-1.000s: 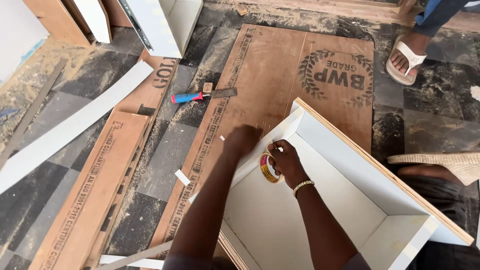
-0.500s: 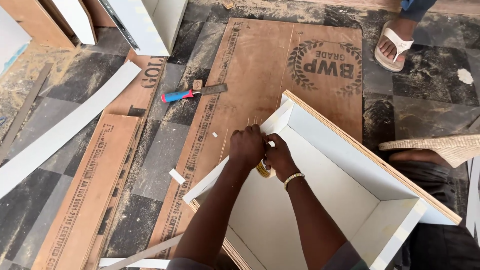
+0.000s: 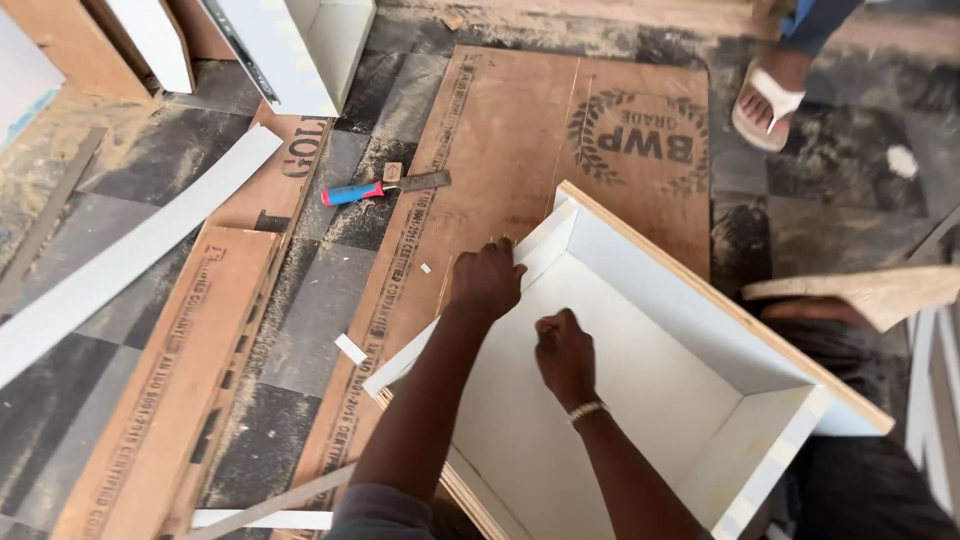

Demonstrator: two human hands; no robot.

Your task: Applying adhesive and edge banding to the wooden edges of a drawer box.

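Note:
A white open box (image 3: 700,330) with raw plywood edges lies on the floor in front of me. My left hand (image 3: 487,282) sits on top of its near left wall, fingers curled over the edge and gripping it. My right hand (image 3: 563,350) is inside the box against that same wall, closed in a fist, with a bracelet on the wrist. The yellowish tape roll it held earlier is hidden now. A loose end of white edge strip (image 3: 400,365) sticks out from the wall toward the lower left.
Brown plywood sheets (image 3: 520,130) cover the dusty floor. A blue-and-red-handled chisel (image 3: 385,187) lies at upper centre. There is a long white strip (image 3: 130,255) at left and a white cabinet (image 3: 290,50) at top. Another person's sandalled foot (image 3: 765,100) stands at top right, with a wood plank (image 3: 870,290) at right.
My left hand slid up onto the wall's top edge. My right hand dropped lower inside the box, and the tape roll went out of sight.

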